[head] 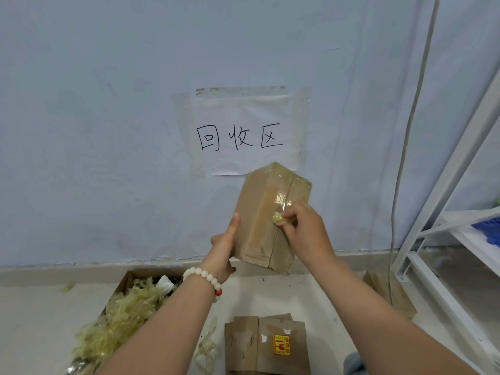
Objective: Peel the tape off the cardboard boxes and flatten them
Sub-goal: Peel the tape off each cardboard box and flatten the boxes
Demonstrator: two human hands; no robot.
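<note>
Tape (280,218) is bunching under the right hand (303,228), whose fingertips are pinching it on the cardboard box (257,212) held midair. The left hand (223,253) is clasping its left edge. Flattened boxes (266,345) are lying at the floor's (270,293) near edge, so this one is awaiting flattening.

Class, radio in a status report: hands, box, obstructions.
Left hand grips box. Right hand pinches bunched tape on it. Nothing blocking.

Recycling corner — handwritten wall sign (240,136), white shelving (446,182), tape scraps (124,315)
</note>
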